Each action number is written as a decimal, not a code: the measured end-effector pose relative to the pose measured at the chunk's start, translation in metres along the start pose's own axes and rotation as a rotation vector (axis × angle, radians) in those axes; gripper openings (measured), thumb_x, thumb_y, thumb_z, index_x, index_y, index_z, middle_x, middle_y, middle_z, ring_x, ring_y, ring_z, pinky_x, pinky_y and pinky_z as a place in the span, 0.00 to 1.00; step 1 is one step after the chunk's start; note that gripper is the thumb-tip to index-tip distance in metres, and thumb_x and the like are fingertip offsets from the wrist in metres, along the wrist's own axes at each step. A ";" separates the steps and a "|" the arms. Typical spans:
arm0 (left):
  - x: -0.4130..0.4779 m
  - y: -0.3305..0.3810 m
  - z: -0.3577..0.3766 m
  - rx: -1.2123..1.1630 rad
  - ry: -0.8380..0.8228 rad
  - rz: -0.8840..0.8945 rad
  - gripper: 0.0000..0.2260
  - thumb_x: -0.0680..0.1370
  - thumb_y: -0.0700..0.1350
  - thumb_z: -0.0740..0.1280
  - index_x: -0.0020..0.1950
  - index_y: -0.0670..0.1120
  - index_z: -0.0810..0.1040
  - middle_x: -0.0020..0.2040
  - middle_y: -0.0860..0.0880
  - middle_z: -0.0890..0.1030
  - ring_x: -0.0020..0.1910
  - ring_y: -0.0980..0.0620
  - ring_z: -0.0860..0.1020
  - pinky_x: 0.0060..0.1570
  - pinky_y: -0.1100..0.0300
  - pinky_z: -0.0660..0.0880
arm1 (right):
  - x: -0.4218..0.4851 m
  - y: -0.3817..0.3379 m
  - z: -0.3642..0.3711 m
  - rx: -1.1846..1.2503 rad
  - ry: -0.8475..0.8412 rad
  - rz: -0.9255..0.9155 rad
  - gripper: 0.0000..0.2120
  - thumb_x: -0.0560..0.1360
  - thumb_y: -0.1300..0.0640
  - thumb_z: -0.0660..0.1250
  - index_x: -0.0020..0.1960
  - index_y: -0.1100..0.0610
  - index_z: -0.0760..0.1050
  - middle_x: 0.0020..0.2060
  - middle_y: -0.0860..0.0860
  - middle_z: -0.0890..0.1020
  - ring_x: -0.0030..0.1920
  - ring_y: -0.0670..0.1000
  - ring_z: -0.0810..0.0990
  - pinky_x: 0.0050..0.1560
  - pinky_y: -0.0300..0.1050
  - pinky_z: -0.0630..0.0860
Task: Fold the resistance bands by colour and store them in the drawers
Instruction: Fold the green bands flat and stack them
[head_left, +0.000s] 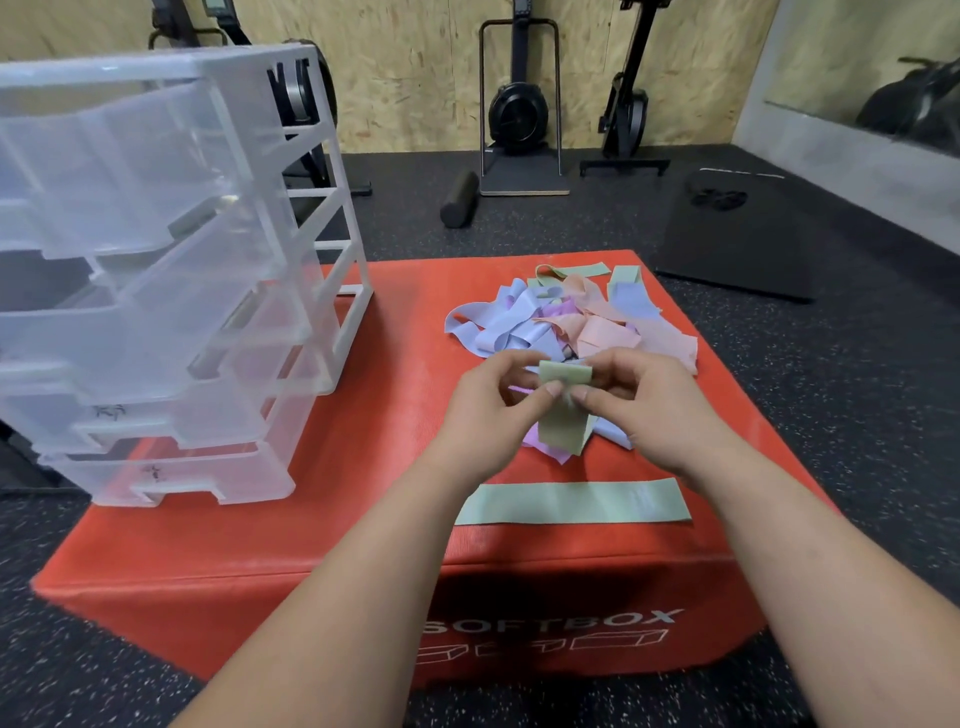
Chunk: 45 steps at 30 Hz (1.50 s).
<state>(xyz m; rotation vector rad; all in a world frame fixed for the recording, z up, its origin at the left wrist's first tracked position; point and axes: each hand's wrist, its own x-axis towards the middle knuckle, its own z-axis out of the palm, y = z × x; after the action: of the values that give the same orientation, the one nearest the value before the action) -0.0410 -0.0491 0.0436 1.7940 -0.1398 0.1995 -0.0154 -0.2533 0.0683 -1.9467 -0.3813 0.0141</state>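
A green resistance band (563, 415) hangs between my hands above the red soft box (363, 519). My left hand (488, 415) pinches its upper left edge and my right hand (644, 410) pinches its upper right edge. Behind my hands lies a loose pile of bands (566, 317) in blue, pink, purple and green. Another green band (574, 501) lies flat near the box's front edge. A clear plastic drawer unit (166, 291) stands on the box's left side, its drawers pulled partly out.
Black speckled gym flooring (857, 364) surrounds the box. A black foam roller (460, 200), a black mat (743, 234) and exercise machines (519, 109) stand further back by the wooden wall.
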 end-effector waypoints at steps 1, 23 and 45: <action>0.001 0.001 -0.002 0.021 0.004 0.025 0.11 0.80 0.48 0.75 0.62 0.52 0.83 0.46 0.51 0.84 0.43 0.56 0.81 0.48 0.59 0.79 | 0.002 -0.001 0.002 -0.062 -0.015 -0.029 0.09 0.77 0.61 0.76 0.53 0.49 0.84 0.47 0.48 0.88 0.50 0.54 0.87 0.58 0.54 0.83; -0.008 -0.004 -0.067 -0.064 0.339 0.001 0.03 0.81 0.42 0.74 0.54 0.46 0.85 0.45 0.50 0.86 0.42 0.57 0.80 0.46 0.61 0.78 | 0.012 0.025 -0.009 -0.670 -0.151 -0.038 0.10 0.73 0.49 0.78 0.51 0.45 0.79 0.42 0.43 0.83 0.45 0.47 0.81 0.47 0.50 0.78; -0.054 -0.038 -0.090 0.211 0.275 -0.323 0.07 0.76 0.45 0.80 0.48 0.46 0.85 0.38 0.48 0.83 0.33 0.54 0.76 0.35 0.59 0.72 | -0.048 0.055 -0.069 -0.212 -0.031 0.281 0.12 0.74 0.64 0.79 0.54 0.53 0.84 0.36 0.56 0.80 0.37 0.53 0.81 0.52 0.62 0.82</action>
<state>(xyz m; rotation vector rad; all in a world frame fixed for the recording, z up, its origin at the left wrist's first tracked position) -0.0920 0.0466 0.0160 1.9486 0.3775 0.2323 -0.0342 -0.3474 0.0380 -2.1988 -0.1297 0.1929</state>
